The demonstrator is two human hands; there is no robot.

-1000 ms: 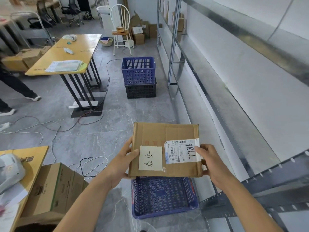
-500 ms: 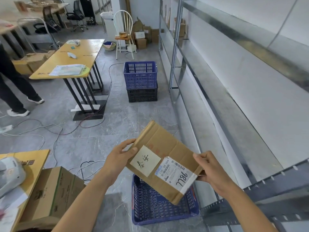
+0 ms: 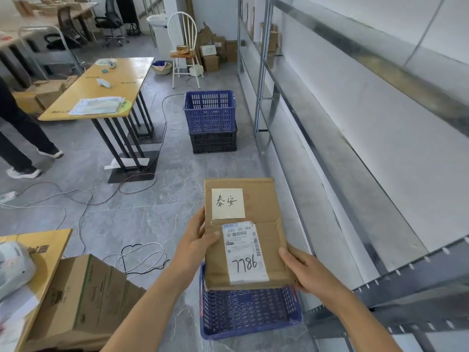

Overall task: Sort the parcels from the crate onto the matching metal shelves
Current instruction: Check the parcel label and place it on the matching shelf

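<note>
I hold a flat brown cardboard parcel (image 3: 264, 199) in front of me, its long side pointing away. It carries a cream note with handwriting and a white shipping label marked 7786. My left hand (image 3: 195, 240) grips its left edge, thumb on top. My right hand (image 3: 307, 271) holds its near right corner. Directly beneath the parcel a blue plastic crate (image 3: 248, 313) stands on the floor, and what shows of its inside is bare. The metal shelves (image 3: 355, 179) run along the right wall, just right of the parcel.
Stacked blue and black crates (image 3: 212, 120) stand ahead by the shelf post. A yellow table (image 3: 101, 92) is at the left, and a person's legs (image 3: 22, 138) beyond it. Cables (image 3: 76, 199) trail over the floor. A cardboard box (image 3: 81, 303) sits at my lower left.
I have turned the parcel about a quarter turn clockwise, from lying crosswise to pointing away from me. My right hand has shifted to its near right corner.
</note>
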